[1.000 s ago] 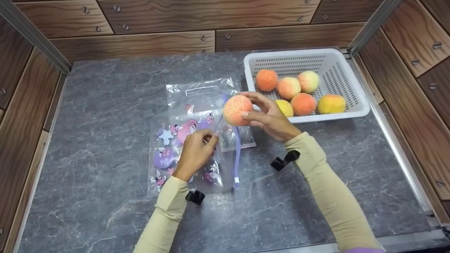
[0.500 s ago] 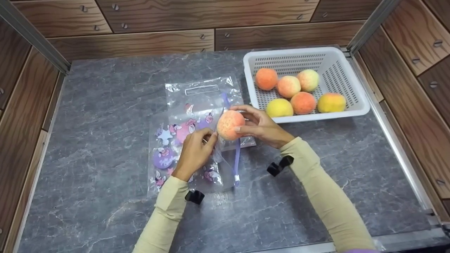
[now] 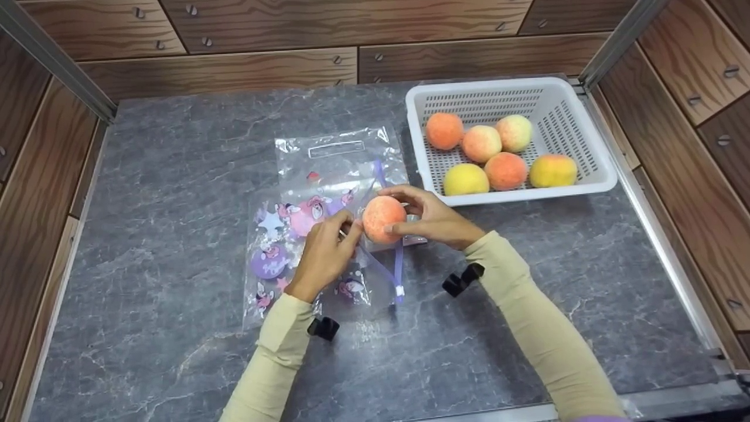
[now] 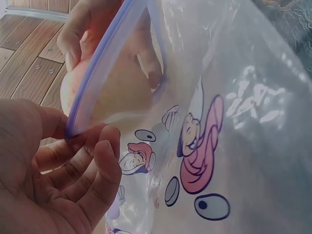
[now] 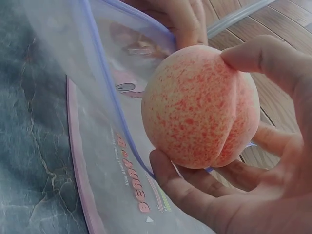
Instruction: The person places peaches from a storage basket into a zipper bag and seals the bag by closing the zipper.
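Observation:
A clear zip bag [image 3: 269,264] with pink and purple cartoon prints lies on the table, its purple zip edge [image 4: 97,63] parted. My left hand [image 3: 328,255] pinches one side of that edge between thumb and fingers, holding the mouth apart. In my right hand [image 3: 439,220] is a peach [image 5: 200,107], pinkish orange with red specks, gripped between thumb and fingertips. The peach is at the bag's mouth, close to the left fingertips. Seen from the left wrist, part of the peach and some right fingers show through the clear film.
A white perforated basket [image 3: 592,135] stands at the back right with several orange and yellow fruits, among them a yellow one [image 3: 466,179]. Another clear bag [image 3: 337,149] lies flat behind and partly under the printed bag. Wood-patterned panels [image 3: 263,70] border the grey marbled table [image 3: 176,281].
My right hand has brought the peach down and slightly left to the bag's mouth. The purple zip edges have spread wider apart. My left hand has stayed nearly in place.

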Action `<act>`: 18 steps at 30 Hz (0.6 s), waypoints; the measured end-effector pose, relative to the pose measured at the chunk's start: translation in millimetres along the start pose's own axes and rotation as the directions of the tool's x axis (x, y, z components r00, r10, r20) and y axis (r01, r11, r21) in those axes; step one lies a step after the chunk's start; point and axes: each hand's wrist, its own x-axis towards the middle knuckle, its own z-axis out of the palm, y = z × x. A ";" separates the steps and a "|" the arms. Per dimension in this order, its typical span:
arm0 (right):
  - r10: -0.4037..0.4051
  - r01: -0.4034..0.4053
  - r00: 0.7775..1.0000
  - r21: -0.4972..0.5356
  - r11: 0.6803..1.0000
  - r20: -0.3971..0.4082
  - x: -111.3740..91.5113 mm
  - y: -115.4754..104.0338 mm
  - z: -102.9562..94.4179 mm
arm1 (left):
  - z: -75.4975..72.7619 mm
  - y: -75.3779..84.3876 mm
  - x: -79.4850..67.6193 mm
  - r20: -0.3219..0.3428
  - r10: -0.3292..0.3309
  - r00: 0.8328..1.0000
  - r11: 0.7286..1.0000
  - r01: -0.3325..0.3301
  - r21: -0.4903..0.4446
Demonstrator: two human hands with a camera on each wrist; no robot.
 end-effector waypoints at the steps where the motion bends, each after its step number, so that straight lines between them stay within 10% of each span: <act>1: 0.002 -0.002 1.000 -0.021 1.000 -0.005 0.4 0.5 0.6 | 0.2 0.4 -0.1 -0.001 0.001 1.000 1.000 -0.001 0.004; 18: -0.038 0.035 0.999 -0.473 0.880 0.003 14.5 6.6 20.3 | 2.4 6.7 4.6 0.010 0.107 0.994 0.993 -0.107 0.057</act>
